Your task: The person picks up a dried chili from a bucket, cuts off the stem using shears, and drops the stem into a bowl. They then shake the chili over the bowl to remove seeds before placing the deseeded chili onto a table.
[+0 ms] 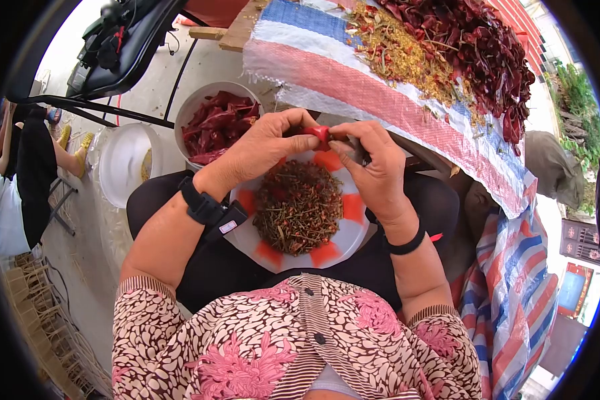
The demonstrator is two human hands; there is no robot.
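Note:
A shiny red dried chili pepper (321, 136) is pinched between my two hands above the lap. My left hand (278, 139) grips its left side with thumb and forefinger. On the other side, the thumb and fingers of my right hand (375, 155) close on the pepper's right end. Directly below is a white basin (248, 230) with red-orange patches, resting on my lap. Chili stems and loose bits (299, 208) fill its middle. Beyond my left forearm stands a white bucket (180, 123) of dried red chilies (220, 125).
A striped woven sheet (313, 63) covers the table ahead, bearing yellow seeds and scraps (397, 50) and a heap of dark red chilies (490, 63). At left are an empty-looking white tub (123, 170), a black chair (123, 60) and a seated person (37, 160).

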